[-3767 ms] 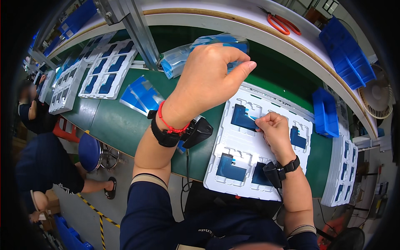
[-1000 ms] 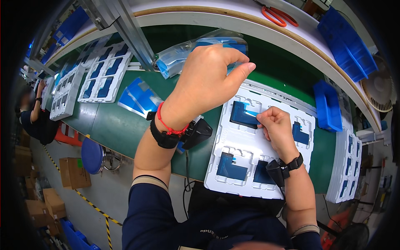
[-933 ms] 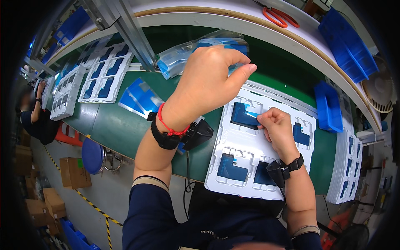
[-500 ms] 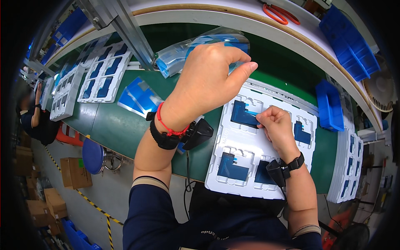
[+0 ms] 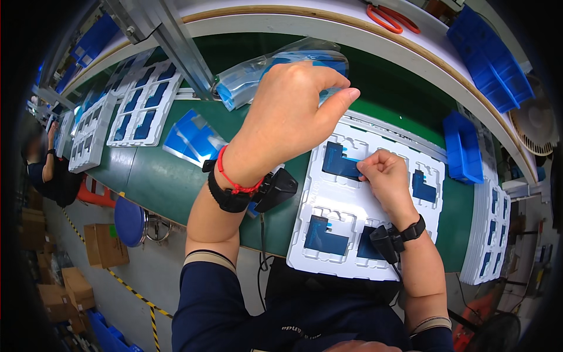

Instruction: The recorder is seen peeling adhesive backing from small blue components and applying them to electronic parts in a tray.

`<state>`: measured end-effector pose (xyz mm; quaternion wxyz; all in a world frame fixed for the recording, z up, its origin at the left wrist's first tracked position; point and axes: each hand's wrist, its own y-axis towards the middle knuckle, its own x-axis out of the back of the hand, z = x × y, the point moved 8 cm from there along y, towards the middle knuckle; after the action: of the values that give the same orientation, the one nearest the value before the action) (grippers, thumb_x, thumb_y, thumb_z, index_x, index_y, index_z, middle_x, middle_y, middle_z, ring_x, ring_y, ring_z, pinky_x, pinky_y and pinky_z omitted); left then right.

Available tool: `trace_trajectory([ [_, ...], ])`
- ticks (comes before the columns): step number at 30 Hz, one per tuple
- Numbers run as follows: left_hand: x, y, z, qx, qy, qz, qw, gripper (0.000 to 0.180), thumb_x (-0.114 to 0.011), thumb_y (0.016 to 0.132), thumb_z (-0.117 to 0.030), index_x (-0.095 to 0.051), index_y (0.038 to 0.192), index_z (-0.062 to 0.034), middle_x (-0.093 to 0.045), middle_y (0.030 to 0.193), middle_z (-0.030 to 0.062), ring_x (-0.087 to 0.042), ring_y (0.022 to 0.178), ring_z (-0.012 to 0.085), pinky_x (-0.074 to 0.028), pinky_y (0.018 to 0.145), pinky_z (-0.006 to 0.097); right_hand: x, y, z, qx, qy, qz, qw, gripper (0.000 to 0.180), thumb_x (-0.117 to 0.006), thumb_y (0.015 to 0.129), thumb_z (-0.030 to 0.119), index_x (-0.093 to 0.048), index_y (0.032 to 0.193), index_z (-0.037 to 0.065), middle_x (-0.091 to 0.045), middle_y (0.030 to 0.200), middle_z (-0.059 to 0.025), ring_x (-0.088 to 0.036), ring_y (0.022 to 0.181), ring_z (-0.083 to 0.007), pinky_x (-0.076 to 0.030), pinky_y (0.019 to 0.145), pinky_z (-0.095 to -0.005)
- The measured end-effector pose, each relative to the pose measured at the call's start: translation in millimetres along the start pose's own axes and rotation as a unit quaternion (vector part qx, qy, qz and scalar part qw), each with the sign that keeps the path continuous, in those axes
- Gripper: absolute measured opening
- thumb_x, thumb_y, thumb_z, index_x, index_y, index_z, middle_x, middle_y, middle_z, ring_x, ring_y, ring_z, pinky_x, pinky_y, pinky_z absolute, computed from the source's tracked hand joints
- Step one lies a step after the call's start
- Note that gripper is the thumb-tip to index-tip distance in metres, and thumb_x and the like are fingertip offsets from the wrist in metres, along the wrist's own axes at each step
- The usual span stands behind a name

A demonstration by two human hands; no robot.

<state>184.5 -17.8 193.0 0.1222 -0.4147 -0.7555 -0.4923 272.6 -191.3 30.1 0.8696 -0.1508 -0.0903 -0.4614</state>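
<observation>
My right hand [image 5: 384, 176] is closed in a pinch at the right end of a dark blue L-shaped flat piece [image 5: 338, 164]. A thin light-blue tab [image 5: 351, 158] on that piece runs to my fingertips, which partly hide it. The piece lies in a pocket of a white plastic tray [image 5: 346, 205]. More such pieces sit in it: one at the right [image 5: 423, 188], one at the near left [image 5: 325, 236], and one partly behind my right wrist device [image 5: 368, 243]. Raised left of the tray, my left hand [image 5: 296, 105] has thumb and forefinger apart, with nothing seen between them.
Blue film sheets [image 5: 193, 136] and a clear film bundle [image 5: 246, 82] lie on the green bench [image 5: 158, 176]. Stacked trays [image 5: 487, 234] stand right, near a blue bin [image 5: 463, 149]; more trays [image 5: 146, 102] are left. Orange-handled tool [image 5: 393, 19] rests on the shelf. Another person [image 5: 50, 170] sits far left.
My right fingertips have shifted slightly left and down, closer to the L-shaped piece, and less of the light-blue tab shows. My left hand keeps nearly the same place.
</observation>
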Motion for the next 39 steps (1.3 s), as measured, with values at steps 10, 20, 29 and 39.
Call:
trace_trajectory([
  [10, -1.1, 1.9, -2.0, -0.007, 0.001, 0.003, 1.000, 0.019, -0.069, 0.079, -0.017, -0.070, 0.085, 0.0007, -0.070, 0.083, 0.0143, -0.067, 0.075, 0.0235, -0.051, 0.066, 0.030, 1.0, 1.0, 2.4, 0.052, -0.063, -0.029, 0.996, 0.008, -0.065, 0.078, 0.002, -0.061, 0.073, -0.001, -0.063, 0.061, -0.0049, -0.059, 0.055, -0.0069, -0.044, 0.052, -0.0200],
  [20, -1.7, 0.7, -1.1, -0.004, 0.010, 0.006, 1.000, 0.020, -0.069, 0.079, -0.018, -0.070, 0.085, 0.0009, -0.070, 0.082, 0.0146, -0.068, 0.075, 0.0240, -0.050, 0.066, 0.029, -19.9, -39.4, 58.1, 0.305, -0.322, -0.063, 0.894, 0.009, -0.068, 0.072, 0.001, -0.061, 0.078, 0.003, -0.061, 0.092, -0.0124, -0.060, 0.081, -0.0209, -0.047, 0.066, -0.0276],
  [29, -2.5, 1.4, -0.5, -0.008, 0.003, 0.006, 1.000, 0.020, -0.069, 0.078, -0.018, -0.070, 0.085, 0.0004, -0.069, 0.081, 0.0145, -0.067, 0.073, 0.0236, -0.050, 0.065, 0.029, -5.3, -15.9, 14.6, 0.016, 0.195, 0.112, 0.974, 0.005, -0.064, 0.086, 0.005, -0.060, 0.083, 0.003, -0.062, 0.074, -0.0034, -0.055, 0.059, -0.0067, -0.048, 0.061, -0.0215],
  [39, -2.3, 1.2, -0.6, -0.020, 0.015, -0.002, 1.000, 0.021, -0.069, 0.079, -0.019, -0.071, 0.085, 0.0003, -0.070, 0.081, 0.0143, -0.068, 0.073, 0.0234, -0.051, 0.064, 0.029, -0.9, -9.5, 7.7, -0.016, 0.055, 0.022, 0.998, 0.010, -0.061, 0.085, 0.004, -0.057, 0.077, 0.002, -0.059, 0.061, -0.0023, -0.054, 0.053, -0.0052, -0.047, 0.058, -0.0206],
])
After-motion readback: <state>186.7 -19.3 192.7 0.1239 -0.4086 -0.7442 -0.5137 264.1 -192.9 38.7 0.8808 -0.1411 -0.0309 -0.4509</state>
